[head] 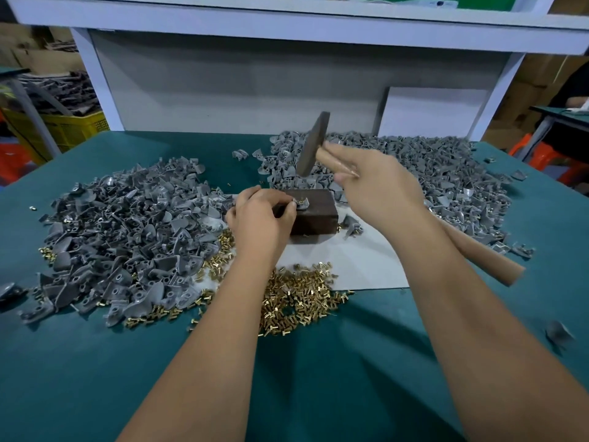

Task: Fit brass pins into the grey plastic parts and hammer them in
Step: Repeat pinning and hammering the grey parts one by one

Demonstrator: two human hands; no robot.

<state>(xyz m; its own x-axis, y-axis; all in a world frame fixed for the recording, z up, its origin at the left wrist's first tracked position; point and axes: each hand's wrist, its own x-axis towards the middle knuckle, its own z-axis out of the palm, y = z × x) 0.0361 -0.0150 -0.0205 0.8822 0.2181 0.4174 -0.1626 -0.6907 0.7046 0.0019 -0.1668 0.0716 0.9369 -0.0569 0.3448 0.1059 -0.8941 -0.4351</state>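
Hands at work over a green table (95, 362), seen from the wearer's head looking down. At the middle stands a dark wooden block (314, 215) on a pale sheet (360, 266). On top of the block lies one grey plastic part (302, 203) with a brass pin (300, 200) showing in it. The left hand (263, 218) rests against the block's left end, its fingers curled and pinching the edge of that part to steady it.

The right hand (379, 186) is raised above and to the right of the block, its fingers wrapped round the wooden handle of a hammer (314, 145). The dark hammer head hangs tilted in the air above the block, clear of the part. The handle's far end sticks out behind the right forearm.

A large heap of grey plastic parts (121, 231) lies to the left of the block, and a second heap (439, 177) spreads behind and to the right of it. Loose brass pins (299, 298) lie in a pile near the front edge of the pale sheet, between the two forearms, with more scattered along the near side of the left heap. A white shelf frame (287, 23) rises behind the table.
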